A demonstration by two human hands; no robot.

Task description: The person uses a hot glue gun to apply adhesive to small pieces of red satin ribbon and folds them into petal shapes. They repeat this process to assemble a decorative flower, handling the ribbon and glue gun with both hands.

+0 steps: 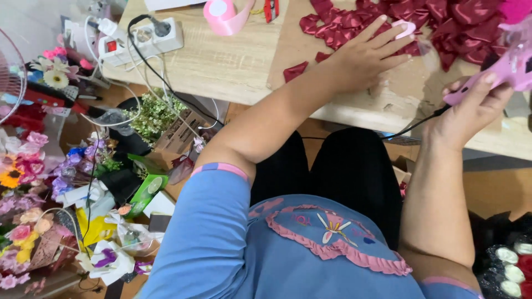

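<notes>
Pressing flat, the left hand (360, 55) lies open among soft, light ribbon pieces (421, 22) on the surface (221, 61); best pinched at edges. The right hand (471, 111) grips a rigid glue gun (507, 72).

free: bare tabletop (221, 66) centre | blocked: ribbon pile (421, 22) right, power strip (149, 36) left
</notes>
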